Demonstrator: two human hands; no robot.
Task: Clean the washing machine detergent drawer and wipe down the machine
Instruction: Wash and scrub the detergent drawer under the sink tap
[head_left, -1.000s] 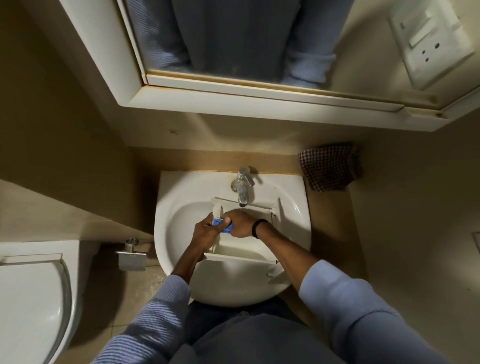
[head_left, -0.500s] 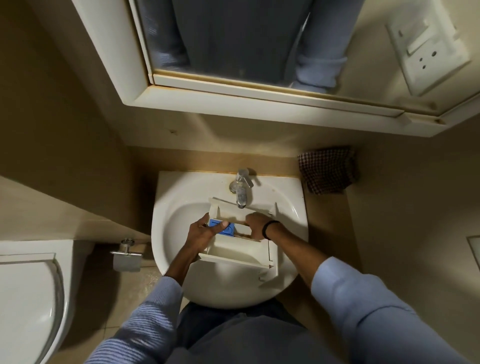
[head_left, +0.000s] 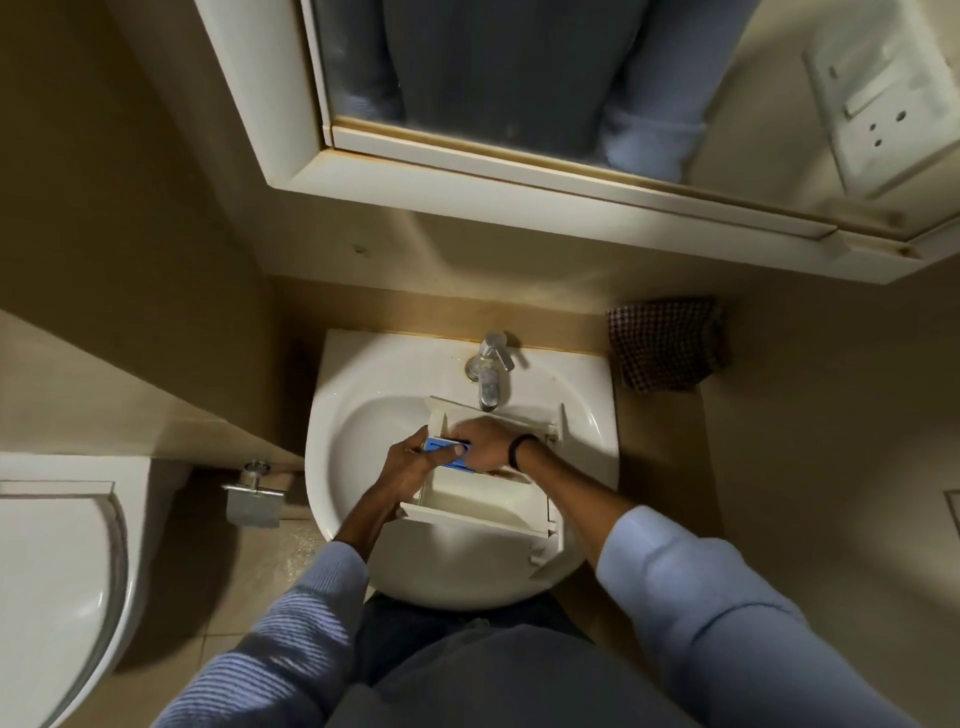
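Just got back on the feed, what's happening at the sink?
A person stands at the sink with the white detergent drawer lying in the basin under the faucet. The left hand grips the blue insert at the drawer's left side; the right hand reaches into the rear compartment beside it, fingers hidden. Whether water runs cannot be told.

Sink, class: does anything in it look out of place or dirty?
Yes. A white detergent drawer lies in the sink under the tap. Brown grime streaks its inside near the right hand; the left hand holds its blue insert.
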